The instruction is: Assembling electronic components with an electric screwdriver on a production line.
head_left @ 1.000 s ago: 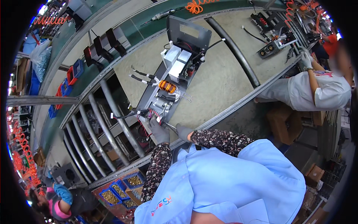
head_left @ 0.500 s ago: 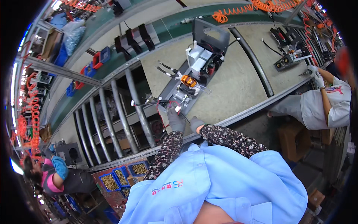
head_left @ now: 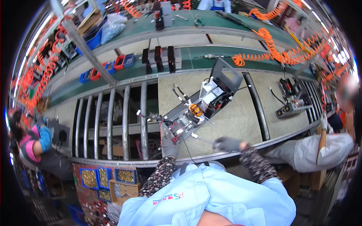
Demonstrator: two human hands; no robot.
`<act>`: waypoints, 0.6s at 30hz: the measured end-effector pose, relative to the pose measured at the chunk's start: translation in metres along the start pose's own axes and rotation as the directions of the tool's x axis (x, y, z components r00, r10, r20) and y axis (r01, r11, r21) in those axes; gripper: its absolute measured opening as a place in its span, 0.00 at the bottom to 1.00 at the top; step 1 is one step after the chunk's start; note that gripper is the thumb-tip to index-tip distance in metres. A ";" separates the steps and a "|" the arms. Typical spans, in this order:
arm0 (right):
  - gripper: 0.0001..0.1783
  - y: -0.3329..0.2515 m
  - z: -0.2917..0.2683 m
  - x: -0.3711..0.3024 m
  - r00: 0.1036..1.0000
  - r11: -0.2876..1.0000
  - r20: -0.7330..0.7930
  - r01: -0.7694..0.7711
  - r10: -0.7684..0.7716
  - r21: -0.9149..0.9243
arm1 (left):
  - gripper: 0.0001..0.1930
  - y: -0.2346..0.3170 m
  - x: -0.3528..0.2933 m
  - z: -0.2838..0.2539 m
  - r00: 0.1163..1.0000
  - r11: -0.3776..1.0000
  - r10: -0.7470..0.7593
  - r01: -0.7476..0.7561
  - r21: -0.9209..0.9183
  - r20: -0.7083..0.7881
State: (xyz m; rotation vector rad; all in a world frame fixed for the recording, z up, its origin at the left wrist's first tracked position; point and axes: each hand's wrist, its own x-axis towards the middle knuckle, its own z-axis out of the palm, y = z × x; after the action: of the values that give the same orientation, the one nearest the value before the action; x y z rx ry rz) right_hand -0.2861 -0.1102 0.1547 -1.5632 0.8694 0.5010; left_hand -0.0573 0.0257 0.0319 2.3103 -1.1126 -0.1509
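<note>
A grey metal chassis [head_left: 171, 113] lies slantwise on the worktop, with an orange-wound coil [head_left: 195, 110], white parts and loose wires in it. My left hand [head_left: 169, 145], in a grey glove, is closed on the chassis's near end, beside red and black wires. To the right, off the chassis, my gloved right hand [head_left: 227, 144] looks closed and is blurred by motion. A faint pale strip runs from a white connector [head_left: 194, 135] toward its fingertips; what the fingers hold is unclear. A thin black cable [head_left: 187, 148] hangs from the near end over the front edge.
Metal rollers [head_left: 125, 124] lie left of the worktop [head_left: 241, 116]; one roller [head_left: 257, 107] crosses it on the right. Beyond stands another unit [head_left: 292, 107], near a co-worker [head_left: 316, 150]. A second co-worker [head_left: 41, 147] works at left. Blue bins [head_left: 89, 178] of brass-coloured parts are at lower left.
My right hand has moved right, away from the chassis's near end. My left hand stays at that end. The view has turned and tilted, bringing more of the far conveyor into sight.
</note>
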 end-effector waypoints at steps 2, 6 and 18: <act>0.13 -0.033 -0.079 -0.039 0.994 0.994 -0.052 0.095 -0.098 -0.056 | 0.28 -0.007 -0.007 0.004 0.975 0.973 -0.220 0.222 -0.061 0.041; 0.19 -0.109 -0.213 -0.047 0.663 0.904 -0.629 0.392 -0.405 -0.169 | 0.21 -0.003 -0.018 0.009 0.864 0.870 -0.481 0.491 -0.041 0.149; 0.17 -0.180 -0.689 0.186 0.367 0.211 -0.582 -0.686 -0.725 -0.696 | 0.29 0.060 -0.040 0.054 0.434 0.006 -0.739 0.769 -0.639 0.515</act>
State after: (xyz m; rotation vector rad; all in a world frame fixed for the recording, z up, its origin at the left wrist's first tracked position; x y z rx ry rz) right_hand -0.1407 -0.8231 0.2637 -3.4316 1.5462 -0.1511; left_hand -0.1423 0.0019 0.0139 1.6508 0.4371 -0.9333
